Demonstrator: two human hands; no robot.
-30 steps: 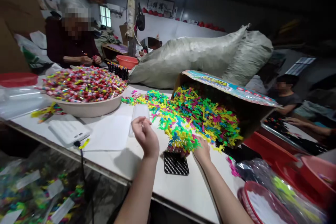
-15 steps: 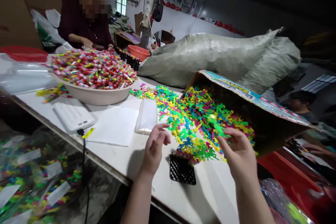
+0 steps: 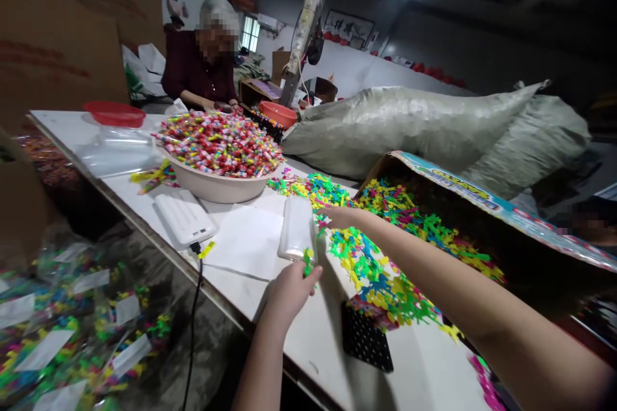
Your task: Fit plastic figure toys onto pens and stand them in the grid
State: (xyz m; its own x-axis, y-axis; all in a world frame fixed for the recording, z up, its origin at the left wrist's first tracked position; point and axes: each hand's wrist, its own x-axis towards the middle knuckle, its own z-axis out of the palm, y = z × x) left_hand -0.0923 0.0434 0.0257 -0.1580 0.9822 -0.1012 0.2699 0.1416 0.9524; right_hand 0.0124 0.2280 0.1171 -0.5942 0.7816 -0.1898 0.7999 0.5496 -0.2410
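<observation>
My left hand (image 3: 289,292) is closed, with a small green plastic figure (image 3: 307,259) pinched between thumb and fingers. It is just in front of a stack of clear plastic bags (image 3: 296,231). Reaching across from the right, my right hand (image 3: 336,216) is beside the bags, low over loose figures. Its fingertips are partly hidden among pink and green pieces, and I cannot make out a grip. Colourful figures (image 3: 357,257) lie heaped below my right forearm and spill from an open printed box (image 3: 482,196). A black perforated basket (image 3: 367,339) stands at the near edge of the heap.
A wide beige basin (image 3: 216,187) is piled with wrapped candy-like tubes. Left of the bags are white paper (image 3: 250,241) and a white power bank (image 3: 186,217) with a black cable. Large grey sacks (image 3: 409,125) lie behind. A person (image 3: 207,70) sits across the table.
My right hand has moved left from the box side to the bags. My left hand has closed on a green figure. The view has shifted, so the scene sits lower and further right.
</observation>
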